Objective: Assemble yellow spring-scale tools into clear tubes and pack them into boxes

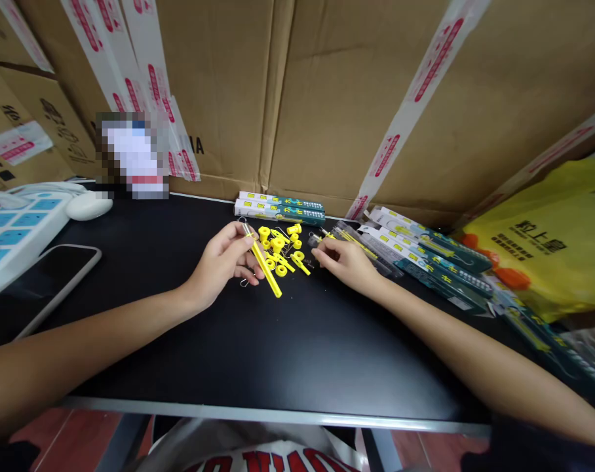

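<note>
Left hand [225,261] pinches a yellow rod [264,265] between thumb and fingers, tilted just above the black table [278,354]. Right hand [345,262] rests fingers-down beside the pile of yellow parts [282,248], its grip hidden. Packaged boxes [425,252] lie just right.

This looks like a small packing or storage room: tall brown cardboard cartons [337,98] sealed with printed tape stand behind a black tabletop [278,347], where boxed goods in green-and-white packets [425,252] lie.
</note>
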Tool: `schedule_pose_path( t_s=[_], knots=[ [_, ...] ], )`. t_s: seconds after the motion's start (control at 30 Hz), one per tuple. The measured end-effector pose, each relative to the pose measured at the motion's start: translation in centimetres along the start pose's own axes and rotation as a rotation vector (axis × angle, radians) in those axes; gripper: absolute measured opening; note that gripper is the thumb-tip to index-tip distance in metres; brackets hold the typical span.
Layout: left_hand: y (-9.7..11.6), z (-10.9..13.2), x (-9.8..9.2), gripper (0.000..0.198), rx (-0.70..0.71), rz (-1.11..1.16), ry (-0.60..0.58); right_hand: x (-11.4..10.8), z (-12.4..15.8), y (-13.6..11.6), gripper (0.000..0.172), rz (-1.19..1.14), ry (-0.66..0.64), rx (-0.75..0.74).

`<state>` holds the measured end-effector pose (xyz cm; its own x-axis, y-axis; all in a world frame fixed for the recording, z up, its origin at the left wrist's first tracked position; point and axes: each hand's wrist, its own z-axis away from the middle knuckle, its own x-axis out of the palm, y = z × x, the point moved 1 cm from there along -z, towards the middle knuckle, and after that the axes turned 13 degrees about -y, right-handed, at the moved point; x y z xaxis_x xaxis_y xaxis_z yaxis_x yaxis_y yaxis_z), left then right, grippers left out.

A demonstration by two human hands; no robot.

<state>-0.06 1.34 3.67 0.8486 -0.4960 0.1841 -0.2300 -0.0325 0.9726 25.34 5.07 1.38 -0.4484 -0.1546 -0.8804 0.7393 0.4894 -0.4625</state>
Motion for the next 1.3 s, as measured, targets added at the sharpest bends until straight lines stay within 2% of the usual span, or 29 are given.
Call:
schedule_pose_path(
  t_s=[0.13,0.23,0.47,0.63,0.7,0.83,0.9,1.0,1.07,1.13,1.23,1.3],
  knots=[
    [-0.3,-0.1,-0.1,0.016,-0.013,-0.017,0.024,-0.1,-0.4,1.0,0.026,0.123,0.038,0.017],
    [-0.6,-0.1,-0.1,0.02,-0.026,-0.076,0.016,-0.1,-0.3,0.6,0.026,0.099,0.046,0.007],
    [-1.2,-0.3,-0.4,0.026,0.011,-0.17,0.005,1.0,1.5,-3.2,0.034,-0.226,-0.112,-0.31],
    [-1.0,-0.5,-0.8,0.027,0.016,-0.277,0.002,1.8,2.0,-4.0,0.031,-0.251,-0.077,-0.336],
    [-0.5,-0.4,-1.1,0.023,0.013,-0.434,-0.064,2.0,2.0,-4.0,0.034,-0.267,-0.074,-0.353],
    [0.5,0.3,-0.9,0.011,0.043,-0.962,-0.354,2.7,2.5,-4.5,0.03,-0.185,-0.117,-0.443],
    [0.4,0.8,-0.5,0.011,0.045,-1.088,-0.484,3.1,2.7,-5.0,0.027,-0.125,-0.151,-0.483],
    [-0.2,1.4,0.2,0.019,0.072,-1.17,-0.598,3.5,2.8,-5.2,0.027,-0.037,-0.185,-0.522],
    [-0.7,1.4,0.4,0.022,0.082,-1.204,-0.608,3.4,2.6,-4.9,0.027,0.008,-0.17,-0.525],
    [-1.0,1.2,0.3,0.022,0.046,-1.217,-0.556,3.0,2.2,-4.1,0.025,0.051,-0.099,-0.479],
    [-1.1,0.8,-0.1,0.018,-0.028,-1.183,-0.456,1.8,1.3,-2.6,0.019,0.175,0.088,-0.321],
    [-1.2,0.5,-0.4,0.018,-0.021,-1.172,-0.434,1.1,0.8,-1.9,0.016,0.28,0.119,-0.241]
  ],
)
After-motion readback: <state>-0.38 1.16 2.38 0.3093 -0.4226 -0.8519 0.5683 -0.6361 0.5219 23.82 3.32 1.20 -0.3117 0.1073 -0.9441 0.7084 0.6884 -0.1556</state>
